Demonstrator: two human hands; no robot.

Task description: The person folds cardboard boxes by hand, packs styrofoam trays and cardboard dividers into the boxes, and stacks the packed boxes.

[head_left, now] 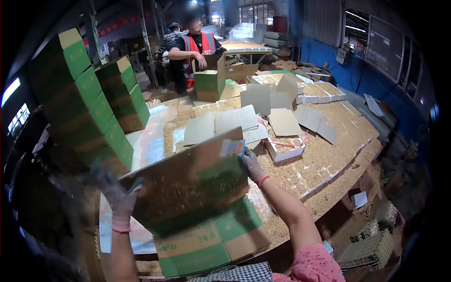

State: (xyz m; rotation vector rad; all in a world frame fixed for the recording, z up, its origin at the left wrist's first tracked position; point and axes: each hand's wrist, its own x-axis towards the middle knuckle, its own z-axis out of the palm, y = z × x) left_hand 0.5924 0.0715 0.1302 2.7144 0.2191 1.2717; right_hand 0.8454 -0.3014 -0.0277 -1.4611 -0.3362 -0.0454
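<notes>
At the left stands a stack of green and brown cardboard boxes (104,113). Next, the gloved left hand (120,195) is empty, fingers spread, motion-blurred, at the left edge of the large green and brown cardboard carton (188,181); contact cannot be confirmed. The carton is tilted up above the near side of the surface (107,235), its green lower panels (206,246) toward the person. Expect a light, stiff panel that bends at its creases; edges may crush. Hold it by opposite upper corners. At the upper right corner, the gloved right hand (250,165) grasps a small blue and white item (232,148); whether it also grips the cardboard cannot be determined.
</notes>
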